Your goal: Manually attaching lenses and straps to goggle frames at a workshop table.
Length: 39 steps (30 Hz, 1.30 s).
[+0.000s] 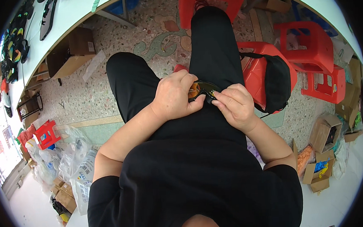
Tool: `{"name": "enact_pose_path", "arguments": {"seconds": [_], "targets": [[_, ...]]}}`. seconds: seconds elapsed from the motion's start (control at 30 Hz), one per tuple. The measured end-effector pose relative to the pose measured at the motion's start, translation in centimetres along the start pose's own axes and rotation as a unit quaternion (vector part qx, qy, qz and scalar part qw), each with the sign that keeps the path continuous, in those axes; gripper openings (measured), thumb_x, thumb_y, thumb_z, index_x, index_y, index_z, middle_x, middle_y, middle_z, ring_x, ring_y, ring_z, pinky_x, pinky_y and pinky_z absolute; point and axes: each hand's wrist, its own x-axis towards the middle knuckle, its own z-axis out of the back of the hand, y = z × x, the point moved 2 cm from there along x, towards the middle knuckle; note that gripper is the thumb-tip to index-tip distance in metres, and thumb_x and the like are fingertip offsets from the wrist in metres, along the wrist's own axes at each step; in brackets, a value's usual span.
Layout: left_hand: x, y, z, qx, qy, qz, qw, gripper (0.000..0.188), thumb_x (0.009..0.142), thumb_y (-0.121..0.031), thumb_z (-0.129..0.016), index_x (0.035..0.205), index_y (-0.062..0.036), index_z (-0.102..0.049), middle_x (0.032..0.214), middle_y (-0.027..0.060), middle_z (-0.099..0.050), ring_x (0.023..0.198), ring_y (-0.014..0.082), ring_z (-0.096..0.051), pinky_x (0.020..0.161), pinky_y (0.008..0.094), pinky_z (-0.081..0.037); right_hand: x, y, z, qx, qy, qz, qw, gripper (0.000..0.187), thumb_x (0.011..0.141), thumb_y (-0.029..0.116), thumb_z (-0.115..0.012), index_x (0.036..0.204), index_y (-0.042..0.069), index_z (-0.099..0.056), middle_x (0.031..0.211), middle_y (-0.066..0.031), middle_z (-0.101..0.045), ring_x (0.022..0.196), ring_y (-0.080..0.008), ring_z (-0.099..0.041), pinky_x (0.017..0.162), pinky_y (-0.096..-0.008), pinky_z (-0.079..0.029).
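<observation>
Above my lap I hold a pair of sport sunglasses [203, 87] with a dark frame and shiny orange-yellow lenses. My left hand [173, 94] is closed round one side of them, its thumb below and its fingers over the top. Thumb and fingertips of my right hand [235, 106] are pinched on the other side, close to the nose part. The fingers hide both outer ends of the sunglasses. Whether a small piece sits in the right fingertips I cannot make out.
A red stool [264, 47] with a black bag [277, 81] stands beside my right leg. More red stools [309, 45] are farther right. White tables [73, 8] curve along the far side, with many sunglasses [16, 48] at left. Cardboard boxes [70, 57] and plastic bags [79, 156] lie around.
</observation>
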Motion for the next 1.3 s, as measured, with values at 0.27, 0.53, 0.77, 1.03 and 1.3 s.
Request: {"name": "enact_pose_path", "arguments": {"seconds": [0.27,0.53,0.77,1.03,1.3], "targets": [[-0.1,-0.9,1.3,0.006,-0.033,-0.077,0.996,0.046,0.066,-0.028,-0.076,0.102,-0.0025,-0.062,0.083,0.0105,-0.059,0.073,0.03,-0.062,0.064,0.0378,-0.051,1.6,-0.5,1.9,0.098,0.051,-0.113,0.987,0.057,0.062,0.022,-0.088,0.11,0.0,-0.065,0.099,-0.0115,-0.059,0.085,-0.0256,-0.059,0.074,-0.0339,-0.05],[0.1,-2.1,1.7,0.016,-0.035,-0.101,0.994,0.05,0.067,-0.031,-0.075,0.107,-0.0034,-0.062,0.088,0.0113,-0.061,0.077,0.0298,-0.063,0.067,0.0381,-0.051,1.9,-0.3,0.8,0.114,0.093,-0.136,0.98,0.058,0.061,0.02,-0.08,0.111,-0.003,-0.06,0.087,-0.0128,-0.056,0.078,-0.0265,-0.059,0.07,-0.0337,-0.05],[0.0,-1.7,4.1,0.013,-0.066,-0.12,0.99,0.057,0.065,-0.033,-0.086,0.109,-0.006,-0.064,0.098,0.0075,-0.065,0.084,0.0264,-0.063,0.076,0.0362,-0.049,0.7,-2.0,-0.9,0.225,0.017,-0.214,0.95,0.041,0.064,0.017,-0.073,0.099,-0.002,-0.063,0.083,-0.0093,-0.056,0.072,-0.0212,-0.054,0.067,-0.0294,-0.046],[0.4,-2.3,3.7,-0.089,-0.068,-0.207,0.972,0.025,0.069,-0.014,-0.084,0.086,-0.0042,-0.068,0.08,0.0051,-0.06,0.074,0.0233,-0.061,0.064,0.0337,-0.05,0.4,-2.6,-1.2,0.3,0.063,-0.239,0.921,0.038,0.068,0.021,-0.07,0.097,-0.002,-0.061,0.084,-0.0068,-0.049,0.071,-0.0157,-0.05,0.065,-0.0277,-0.042],[-0.7,-1.0,2.4,-0.112,-0.104,-0.156,0.976,0.024,0.07,-0.011,-0.084,0.086,-0.0047,-0.068,0.082,0.0049,-0.062,0.075,0.0231,-0.062,0.065,0.0337,-0.05,0.7,-1.9,-1.9,0.206,0.008,-0.194,0.959,0.04,0.064,0.019,-0.071,0.096,-0.001,-0.061,0.08,-0.0099,-0.055,0.07,-0.0221,-0.054,0.064,-0.0304,-0.045]]}}
